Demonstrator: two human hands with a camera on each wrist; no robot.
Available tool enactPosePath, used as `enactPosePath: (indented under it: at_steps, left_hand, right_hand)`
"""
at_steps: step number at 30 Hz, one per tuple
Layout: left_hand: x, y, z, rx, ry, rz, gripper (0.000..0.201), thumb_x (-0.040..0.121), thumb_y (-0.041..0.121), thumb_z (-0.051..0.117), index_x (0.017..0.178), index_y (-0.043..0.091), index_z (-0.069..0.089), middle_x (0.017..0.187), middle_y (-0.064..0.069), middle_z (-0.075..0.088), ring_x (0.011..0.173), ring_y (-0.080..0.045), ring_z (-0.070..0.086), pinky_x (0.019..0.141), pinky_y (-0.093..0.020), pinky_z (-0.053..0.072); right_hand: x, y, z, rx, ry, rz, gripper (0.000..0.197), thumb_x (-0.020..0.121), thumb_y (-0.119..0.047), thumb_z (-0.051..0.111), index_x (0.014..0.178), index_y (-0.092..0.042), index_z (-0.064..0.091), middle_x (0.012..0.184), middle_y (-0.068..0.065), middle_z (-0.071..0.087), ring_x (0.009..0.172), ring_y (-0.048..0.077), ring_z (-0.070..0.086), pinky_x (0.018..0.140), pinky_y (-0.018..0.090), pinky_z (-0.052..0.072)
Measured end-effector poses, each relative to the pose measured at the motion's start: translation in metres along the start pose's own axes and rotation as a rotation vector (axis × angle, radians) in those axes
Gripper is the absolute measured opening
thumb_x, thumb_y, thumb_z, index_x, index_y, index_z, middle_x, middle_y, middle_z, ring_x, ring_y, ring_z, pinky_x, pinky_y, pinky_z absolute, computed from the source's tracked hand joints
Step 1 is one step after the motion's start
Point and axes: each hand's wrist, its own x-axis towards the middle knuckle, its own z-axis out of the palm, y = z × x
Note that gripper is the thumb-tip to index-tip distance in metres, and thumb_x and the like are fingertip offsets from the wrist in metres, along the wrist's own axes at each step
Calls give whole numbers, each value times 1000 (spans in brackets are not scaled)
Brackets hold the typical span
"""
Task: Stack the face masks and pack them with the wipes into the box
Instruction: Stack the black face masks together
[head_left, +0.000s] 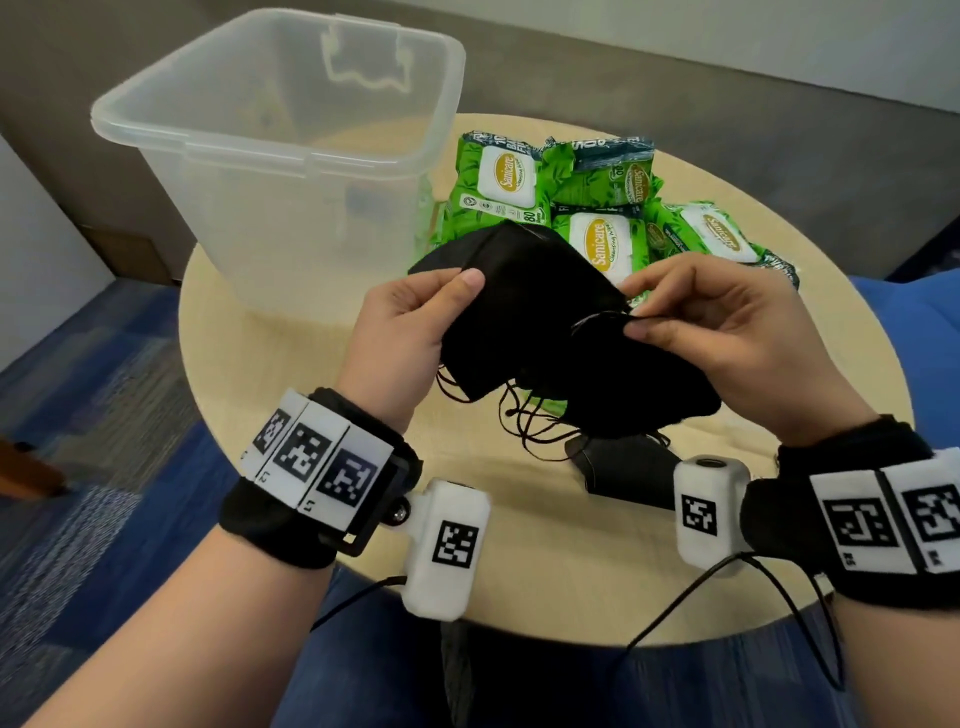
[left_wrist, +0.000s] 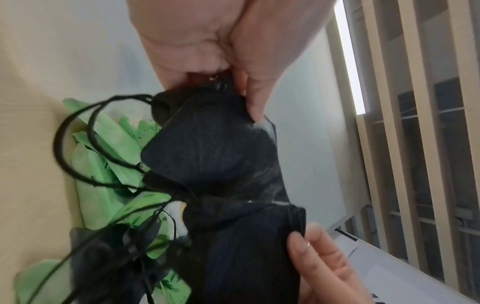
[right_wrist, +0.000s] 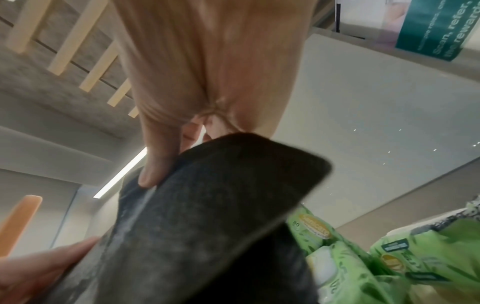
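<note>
Both hands hover above the round beige table, palms turned inward. The left hand and right hand each close their grip, thumb over fingers, on opposite ends of the black fabric face masks.

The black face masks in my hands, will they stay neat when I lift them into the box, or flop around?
Probably floppy: the black face masks bend between the left hand and right hand. The ear loops dangle loose, so they may snag. They look light; likely a two-handed pinch keeps them stacked.
</note>
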Motion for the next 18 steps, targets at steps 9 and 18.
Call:
enactPosePath:
  at_steps: [9,18]
  left_hand:
    - [1,0,-2,-99,91,79,20,96,13,48,87,12,67,73,6,72,76,-7,69,64,-19,53]
    - [0,-2,-2,218,15,182,21,95,17,51,82,18,67,76,0,68,74,-10,63,69,-22,51]
  right_hand:
    - [-3,3,-8,-92,-131,116,22,58,-42,76,68,-28,64,81,-4,65,74,26,56,68,27,45]
    - [13,-16,10,-215,2,-42,12,66,-30,72,70,-32,60,116,-14,53,108,-1,50,91,23,39]
